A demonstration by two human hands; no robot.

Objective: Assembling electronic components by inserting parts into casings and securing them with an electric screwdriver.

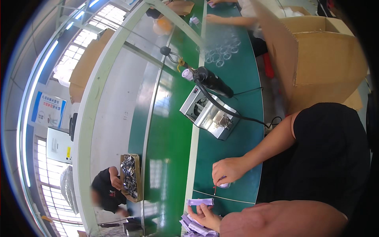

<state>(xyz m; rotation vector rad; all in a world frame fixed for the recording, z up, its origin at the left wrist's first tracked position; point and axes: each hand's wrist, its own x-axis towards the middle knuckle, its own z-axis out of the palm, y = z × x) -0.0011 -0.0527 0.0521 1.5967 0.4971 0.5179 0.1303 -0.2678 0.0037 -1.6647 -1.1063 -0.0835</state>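
My left hand (206, 216) is closed on a slim lavender bar-shaped piece (200, 202) with pale edges, gripped by thumb and fingers. Just above it, my right hand (229, 170) pinches a thin reddish stick (215, 190) whose pale tip points down toward the bench. Beside the right fingers stands a small round container (225, 185), partly covered by that hand. More lavender pieces (197, 228) lie heaped by my left hand, cut off at the picture's lower edge. What the stick's tip is made of is too small to tell.
A silver bench machine (211, 114) with a black cylinder (215, 81) and cable stands on the dark green bench (244, 146). Clear rings (221, 53) lie farther up. A green conveyor (167, 138) runs alongside; beyond it, a person reaches into a metal-parts box (137, 177). A cardboard box (327, 59) stands behind.
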